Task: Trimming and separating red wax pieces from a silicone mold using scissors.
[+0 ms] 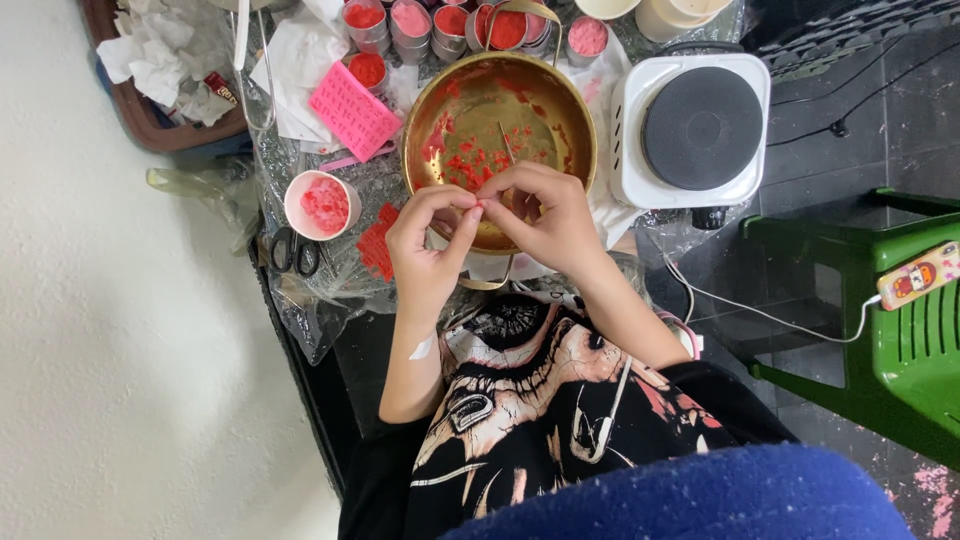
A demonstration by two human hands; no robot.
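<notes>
Both the left hand (425,250) and right hand (545,215) pinch a tiny pink wax bit (477,212) over the brass bowl (425,110); likely soft, crumbly, best gripped lightly at its edges.

Small red-and-gold packet (221,89) — among crumpled white tissues (160,50), top left.

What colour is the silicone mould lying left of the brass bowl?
Pink, with rows of small cavities. The mould shows in the head view, beside the brass bowl.
</notes>
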